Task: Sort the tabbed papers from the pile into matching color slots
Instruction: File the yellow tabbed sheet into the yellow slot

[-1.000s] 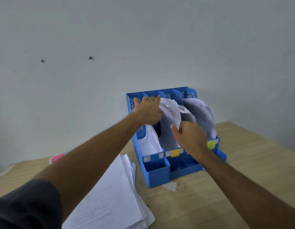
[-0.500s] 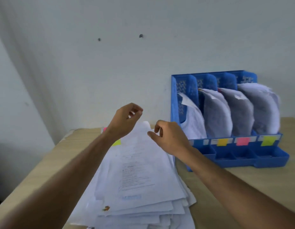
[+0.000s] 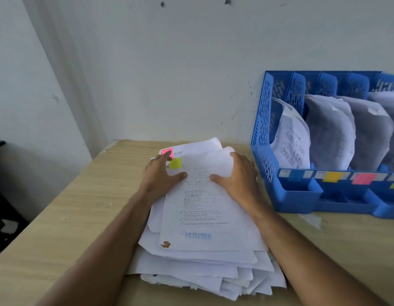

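Observation:
A thick pile of white papers lies on the wooden table in front of me. Its top sheet carries a blue "REJECTED" stamp. A pink tab and a yellow-green tab stick out at the pile's far left corner. My left hand rests flat on the pile's left side, fingers by the tabs. My right hand lies on the top sheet's far right edge, fingers bent over it. The blue file rack stands to the right, with papers in its slots and blue, yellow, pink and green labels on its front.
The table has its left edge near a dark area at the far left. A wall rises right behind the pile and rack. A scrap of white paper lies in front of the rack.
Both hands left the rack's slots, moved left to the pile, and have come down from hovering to rest on the top sheet. My view swung left and lower.

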A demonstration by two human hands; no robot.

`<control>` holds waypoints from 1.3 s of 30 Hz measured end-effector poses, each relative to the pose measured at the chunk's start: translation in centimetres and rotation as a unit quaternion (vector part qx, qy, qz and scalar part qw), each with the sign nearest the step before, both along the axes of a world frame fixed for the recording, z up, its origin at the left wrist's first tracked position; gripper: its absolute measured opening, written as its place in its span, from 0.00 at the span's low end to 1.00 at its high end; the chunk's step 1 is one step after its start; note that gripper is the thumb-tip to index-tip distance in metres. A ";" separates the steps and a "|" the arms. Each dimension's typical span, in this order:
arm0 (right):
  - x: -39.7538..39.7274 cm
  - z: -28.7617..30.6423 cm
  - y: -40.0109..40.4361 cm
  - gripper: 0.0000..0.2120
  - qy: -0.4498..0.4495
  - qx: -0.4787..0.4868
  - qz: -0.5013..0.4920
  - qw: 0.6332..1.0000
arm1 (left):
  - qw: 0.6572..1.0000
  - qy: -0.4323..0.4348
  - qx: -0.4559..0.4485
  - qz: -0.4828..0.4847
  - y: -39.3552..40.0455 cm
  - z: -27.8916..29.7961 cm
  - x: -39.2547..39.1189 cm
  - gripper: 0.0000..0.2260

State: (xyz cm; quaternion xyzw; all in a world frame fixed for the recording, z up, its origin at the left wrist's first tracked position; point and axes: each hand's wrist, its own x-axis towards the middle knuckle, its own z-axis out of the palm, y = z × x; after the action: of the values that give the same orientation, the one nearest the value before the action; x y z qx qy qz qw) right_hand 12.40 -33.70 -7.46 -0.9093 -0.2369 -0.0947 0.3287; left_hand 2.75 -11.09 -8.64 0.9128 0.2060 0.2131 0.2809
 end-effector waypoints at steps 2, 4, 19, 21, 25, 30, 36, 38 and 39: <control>-0.1 -0.1 -0.3 0.36 0.004 0.065 0.019 0.998 | 0.999 -0.027 -0.036 0.000 0.0 0.0 -0.3 0.38; -0.1 -0.2 -0.6 0.31 0.008 0.137 0.039 0.990 | 0.997 -0.049 -0.061 0.000 0.0 -0.1 -0.5 0.39; 0.2 0.9 -0.8 0.21 -0.106 0.160 0.027 0.981 | 0.990 -0.096 -0.106 0.011 -0.5 1.3 -0.5 0.30; -0.1 1.8 -1.1 0.20 -0.113 0.184 0.036 0.976 | 0.991 -0.088 -0.098 0.002 -0.5 2.0 -0.4 0.32; -0.8 3.9 -2.5 0.22 -0.098 0.255 0.051 0.961 | 0.990 -0.087 -0.106 -0.031 -1.1 3.8 -0.4 0.24; -1.5 6.7 -5.6 0.24 0.021 0.368 0.078 0.926 | 0.964 -0.156 -0.202 -0.070 -4.1 7.8 -0.7 0.02; -1.8 11.2 -12.0 0.11 0.111 0.438 0.129 0.883 | 0.933 -0.190 -0.276 -0.133 -9.5 11.6 0.8 0.03; -1.3 11.8 -14.5 0.13 0.128 0.440 0.126 0.880 | 0.924 -0.192 -0.294 -0.150 -11.7 12.7 2.3 0.03; -1.1 11.8 -15.7 0.13 0.140 0.441 0.120 0.878 | 0.922 -0.188 -0.301 -0.156 -12.8 13.1 3.1 0.03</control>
State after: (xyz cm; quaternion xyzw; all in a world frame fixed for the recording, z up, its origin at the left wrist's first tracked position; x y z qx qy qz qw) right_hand 11.34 -49.41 4.37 -0.6383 -0.2294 -0.0212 0.7345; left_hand 5.80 -23.86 4.42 0.7489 0.0588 0.2618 0.6059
